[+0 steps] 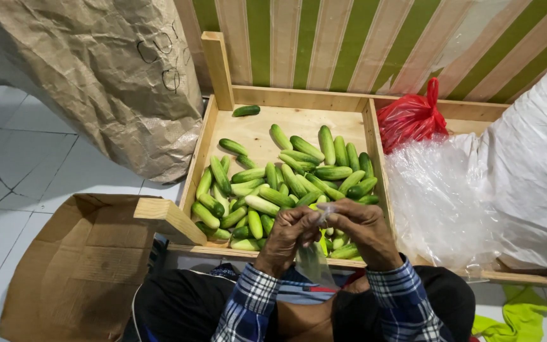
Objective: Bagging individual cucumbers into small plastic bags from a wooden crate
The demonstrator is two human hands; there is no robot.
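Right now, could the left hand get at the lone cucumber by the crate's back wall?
Probably not yet: the left hand pinches a clear plastic bag together with the right hand, and the cucumber pile lies before the lone cucumber.

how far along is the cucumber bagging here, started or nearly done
Barely started, it seems. Done: nothing visibly bagged. In hand: the left hand and right hand pinch the top of a thin clear bag that looks empty. Left: the whole pile of cucumbers lies loose in the wooden crate.
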